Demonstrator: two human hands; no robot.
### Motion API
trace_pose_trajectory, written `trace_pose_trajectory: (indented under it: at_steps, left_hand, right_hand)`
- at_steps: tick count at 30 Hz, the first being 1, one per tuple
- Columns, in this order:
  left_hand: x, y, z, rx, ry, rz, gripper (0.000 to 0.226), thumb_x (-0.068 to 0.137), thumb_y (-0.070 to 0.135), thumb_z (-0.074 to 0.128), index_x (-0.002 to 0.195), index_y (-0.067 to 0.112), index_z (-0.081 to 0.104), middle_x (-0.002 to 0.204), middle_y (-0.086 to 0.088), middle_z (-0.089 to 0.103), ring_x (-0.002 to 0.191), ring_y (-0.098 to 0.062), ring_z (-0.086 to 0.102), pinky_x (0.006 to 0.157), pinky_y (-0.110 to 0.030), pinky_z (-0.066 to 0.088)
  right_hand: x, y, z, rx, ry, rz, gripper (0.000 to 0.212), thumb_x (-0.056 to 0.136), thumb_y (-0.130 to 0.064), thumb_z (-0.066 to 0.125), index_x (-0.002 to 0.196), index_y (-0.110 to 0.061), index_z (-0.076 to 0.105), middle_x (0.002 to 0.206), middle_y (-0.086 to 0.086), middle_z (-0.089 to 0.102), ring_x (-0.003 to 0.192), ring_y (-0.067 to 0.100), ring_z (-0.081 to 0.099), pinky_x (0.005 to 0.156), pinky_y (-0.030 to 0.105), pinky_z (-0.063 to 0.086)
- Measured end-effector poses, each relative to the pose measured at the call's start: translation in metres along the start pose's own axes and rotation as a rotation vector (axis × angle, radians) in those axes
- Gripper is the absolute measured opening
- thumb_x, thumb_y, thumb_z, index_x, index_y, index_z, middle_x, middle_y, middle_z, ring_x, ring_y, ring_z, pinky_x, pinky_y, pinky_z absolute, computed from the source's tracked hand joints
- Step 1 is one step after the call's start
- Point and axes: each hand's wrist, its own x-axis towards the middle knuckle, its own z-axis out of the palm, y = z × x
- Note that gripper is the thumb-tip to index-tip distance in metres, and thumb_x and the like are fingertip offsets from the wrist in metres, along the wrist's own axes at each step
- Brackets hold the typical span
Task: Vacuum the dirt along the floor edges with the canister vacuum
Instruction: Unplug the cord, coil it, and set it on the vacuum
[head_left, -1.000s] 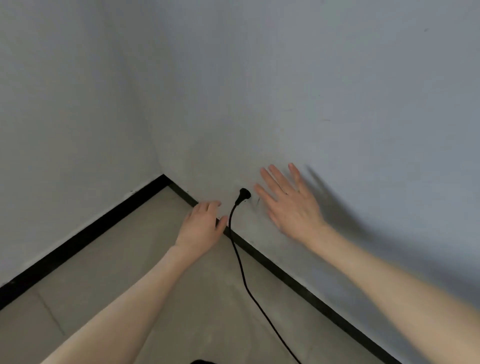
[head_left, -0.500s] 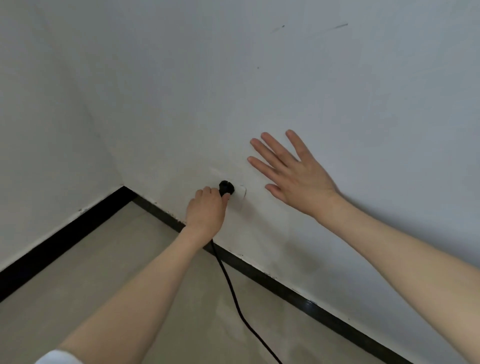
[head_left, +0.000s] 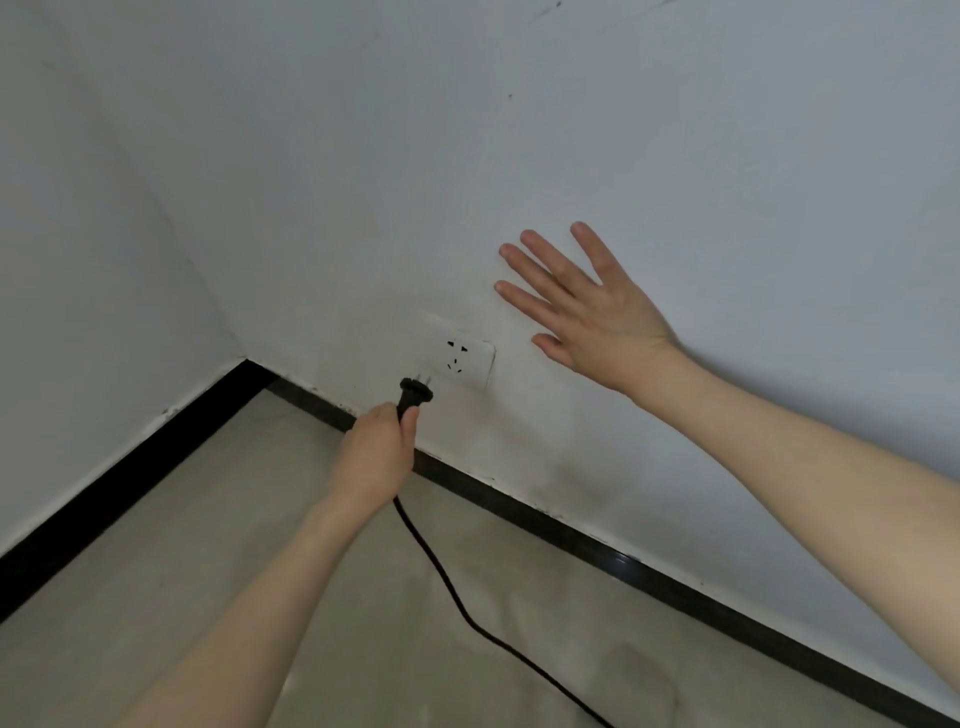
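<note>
Surroundings: a room corner, two pale walls meeting above a beige floor, with a black skirting strip running along the foot of both walls.
Wall socket: a white socket plate sits low on the right-hand wall, just above the skirting; its slots are bare and nothing covers them.
In the way: nothing lies between the plug and the socket plate; a narrow gap of bare wall separates them.
Plug: a black plug is just below and to the left of the socket plate, close to it but not inserted; its metal prongs show at the tip.
Plug direction: its long axis runs from the fist up and to the right, prongs aimed toward the wall beside the socket's lower left corner.
Cord: a black cord leaves the underside of the fist, trails down over the floor toward the lower right and runs out of the bottom edge of view.
Left hand: fingers curled tightly round the plug's stem, thumb against its side, only the plug head sticking out above.
Right hand: fingers straight and spread, palm toward the wall, up and to the right of the socket plate; it holds nothing. Whether the palm touches the wall cannot be told.
Vacuum: the canister itself is out of view; only its cord and plug show.
</note>
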Motion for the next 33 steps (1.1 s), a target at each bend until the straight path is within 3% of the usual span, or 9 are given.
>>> trace_pose_trajectory:
  at_steps: [3, 6, 10, 13, 16, 22, 26, 30, 33]
  left_hand:
    - [-0.001, 0.014, -0.021, -0.229, -0.059, -0.012, 0.036, 0.102, 0.031, 0.035, 0.086, 0.007, 0.056, 0.074, 0.001, 0.056, 0.071, -0.018, 0.053, 0.061, -0.026, 0.031]
    - [-0.004, 0.034, -0.040, -0.496, -0.119, -0.018, 0.032, 0.099, 0.034, 0.043, 0.077, 0.017, 0.059, 0.065, 0.005, 0.054, 0.061, -0.008, 0.051, 0.056, -0.020, 0.038]
    - [0.001, 0.059, -0.063, -0.912, -0.144, -0.067, 0.028, 0.097, 0.030, 0.050, 0.077, 0.013, 0.061, 0.057, 0.004, 0.055, 0.053, -0.010, 0.053, 0.050, -0.018, 0.046]
    - [0.002, 0.075, -0.068, -1.015, -0.140, -0.046, 0.026, 0.095, 0.031, 0.053, 0.080, 0.011, 0.061, 0.054, 0.006, 0.057, 0.050, -0.010, 0.056, 0.050, -0.019, 0.047]
    - [-0.002, 0.085, -0.069, -1.031, -0.107, -0.123, 0.026, 0.094, 0.032, 0.055, 0.080, 0.012, 0.061, 0.057, 0.004, 0.060, 0.053, -0.010, 0.061, 0.051, -0.019, 0.050]
    - [-0.041, 0.140, -0.080, -0.611, -0.341, -0.348, 0.039, 0.097, 0.039, 0.047, 0.084, 0.005, 0.063, 0.075, -0.009, 0.066, 0.067, -0.020, 0.063, 0.066, -0.030, 0.054]
    - [-0.083, 0.207, -0.116, -0.097, -0.389, 0.081, 0.032, 0.095, 0.025, 0.054, 0.122, 0.008, 0.057, 0.118, -0.011, 0.061, 0.103, -0.024, 0.057, 0.084, -0.027, 0.040]
    - [-0.124, 0.298, -0.162, -0.069, -0.698, 0.569, 0.066, 0.093, 0.021, 0.058, 0.148, 0.017, 0.023, 0.152, -0.002, 0.027, 0.140, -0.017, 0.023, 0.110, -0.022, 0.016]
    - [-0.152, 0.363, -0.191, -0.132, -0.813, 0.672, 0.056, 0.097, 0.026, 0.051, 0.147, 0.022, 0.027, 0.154, 0.005, 0.023, 0.144, -0.012, 0.014, 0.112, -0.022, 0.013]
  right_hand:
    - [0.002, -0.010, -0.020, 0.192, -0.147, 0.053, 0.061, 0.098, -0.047, 0.033, 0.152, -0.022, 0.023, 0.161, 0.006, 0.014, 0.148, 0.026, 0.014, 0.115, 0.051, 0.003]
    - [-0.012, -0.046, -0.052, 0.853, -0.377, 0.148, 0.055, 0.102, -0.040, 0.024, 0.151, -0.015, 0.028, 0.161, 0.009, 0.011, 0.149, 0.027, 0.006, 0.117, 0.047, -0.007]
    - [-0.051, -0.111, -0.098, 2.035, -0.817, 0.379, 0.051, 0.099, -0.046, 0.043, 0.142, -0.018, 0.044, 0.142, 0.003, 0.050, 0.131, 0.014, 0.043, 0.106, 0.022, 0.026]
    - [-0.072, -0.133, -0.102, 2.345, -0.977, 0.459, 0.016, 0.097, -0.025, 0.054, 0.097, -0.012, 0.065, 0.095, 0.010, 0.072, 0.091, 0.014, 0.066, 0.095, 0.025, 0.044]
    - [-0.104, -0.113, -0.085, 2.399, -1.008, 0.709, 0.022, 0.094, -0.010, 0.056, 0.073, -0.012, 0.059, 0.062, 0.003, 0.062, 0.060, 0.012, 0.060, 0.075, 0.024, 0.050]
    - [-0.186, -0.003, -0.098, 2.284, -0.879, 1.272, 0.019, 0.095, -0.022, 0.059, 0.081, -0.017, 0.071, 0.045, -0.013, 0.039, 0.048, 0.008, 0.034, 0.051, 0.021, 0.026]
    - [-0.205, 0.093, -0.143, 2.121, -0.812, 1.327, 0.022, 0.097, -0.019, 0.054, 0.088, -0.023, 0.073, 0.049, -0.013, 0.045, 0.049, 0.003, 0.038, 0.056, 0.022, 0.030]
    - [-0.220, 0.201, -0.195, 2.065, -0.786, 1.403, 0.024, 0.095, -0.013, 0.054, 0.088, -0.016, 0.077, 0.066, 0.003, 0.062, 0.063, 0.011, 0.050, 0.063, 0.026, 0.036]
    - [-0.239, 0.283, -0.231, 2.037, -0.716, 1.537, 0.022, 0.092, -0.014, 0.057, 0.081, -0.018, 0.076, 0.076, -0.009, 0.063, 0.061, 0.000, 0.050, 0.063, 0.019, 0.037]
